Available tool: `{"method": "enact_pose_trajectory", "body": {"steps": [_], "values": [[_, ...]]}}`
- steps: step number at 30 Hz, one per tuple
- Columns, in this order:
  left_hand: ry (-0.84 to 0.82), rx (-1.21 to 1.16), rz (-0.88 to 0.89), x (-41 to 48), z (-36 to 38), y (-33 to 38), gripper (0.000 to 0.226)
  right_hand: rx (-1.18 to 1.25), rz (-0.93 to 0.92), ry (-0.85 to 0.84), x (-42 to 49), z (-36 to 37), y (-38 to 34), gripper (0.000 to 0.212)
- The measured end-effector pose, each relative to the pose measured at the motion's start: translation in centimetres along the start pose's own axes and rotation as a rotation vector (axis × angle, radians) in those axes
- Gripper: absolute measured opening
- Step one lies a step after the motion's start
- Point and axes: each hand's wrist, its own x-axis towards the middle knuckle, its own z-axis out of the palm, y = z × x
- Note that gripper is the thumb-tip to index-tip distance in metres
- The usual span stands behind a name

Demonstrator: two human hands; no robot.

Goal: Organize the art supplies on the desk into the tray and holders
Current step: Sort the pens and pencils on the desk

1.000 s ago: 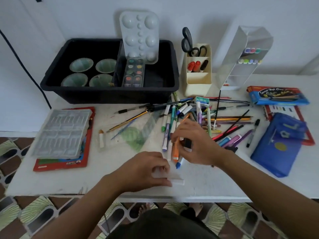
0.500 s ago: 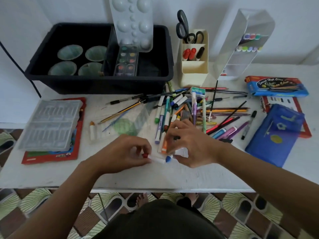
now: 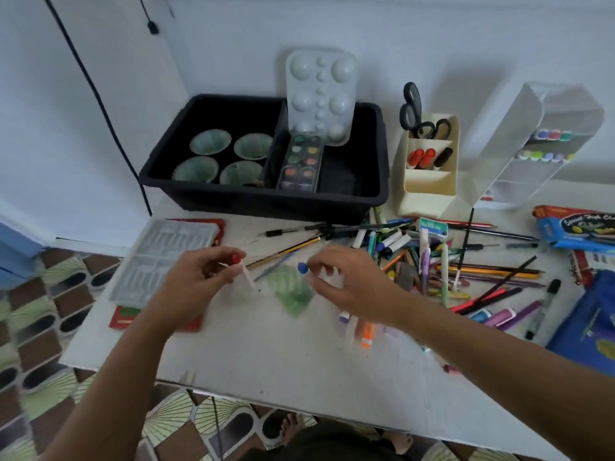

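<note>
Tray at my 12 o'clock: black plastic, smooth, faint sheen.
Palette: white moulded plastic, glossy.
Holder at 2 o'clock: clear glossy plastic.
Table before me: matt, scuffed.

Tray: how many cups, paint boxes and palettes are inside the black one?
Cups: 4
Paint box: 1
Palette: 1
Total in the tray: 6
</note>
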Motion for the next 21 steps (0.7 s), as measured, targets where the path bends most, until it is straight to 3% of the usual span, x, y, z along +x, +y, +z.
{"method": "enact_pose_trajectory", "body": {"steps": [3, 7, 18, 21], "values": [[0.02, 0.214, -0.009, 0.7, 0.1, -0.7, 0.032, 0.059, 0.032, 0.003, 2.6, 1.5, -0.8, 0.025], [0.069, 0.408, 0.059, 1.3, 0.7, -1.1, 0.038, 0.1, 0.074, 0.015, 5.2, 3.2, -1.6, 0.02], [0.17, 0.296, 0.133, 1.0, 0.4, -1.8, 0.018, 0.151, 0.244, -0.024, 7.8, 6.3, -2.1, 0.016], [0.152, 0.344, 0.14, 0.8, 0.3, -1.9, 0.022, 0.174, 0.282, -0.02, 8.0, 6.7, -2.6, 0.017]]}}
